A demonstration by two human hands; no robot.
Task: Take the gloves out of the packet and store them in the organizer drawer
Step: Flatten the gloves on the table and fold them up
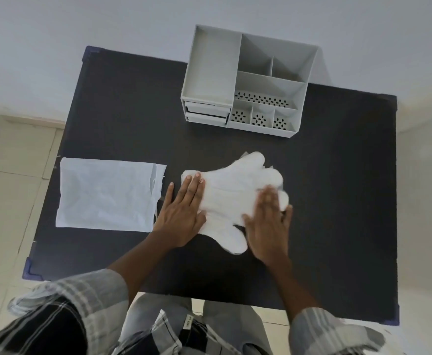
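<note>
A flat stack of thin white plastic gloves (235, 190) lies in the middle of the dark table, fingers pointing away to the right. My left hand (183, 213) rests flat with its fingertips on the cuff end of the stack. My right hand (268, 226) lies flat on the glove fingers and looks blurred. The white packet (107, 197) lies flat at the table's left, apart from the gloves. The grey organizer (248, 83) stands at the far edge, with two shut drawers (206, 114) at its front left.
The dark table (338, 201) has blue corner guards. The organizer's top holds several open compartments, some with perforated floors. Pale floor tiles surround the table, and a white wall rises behind it.
</note>
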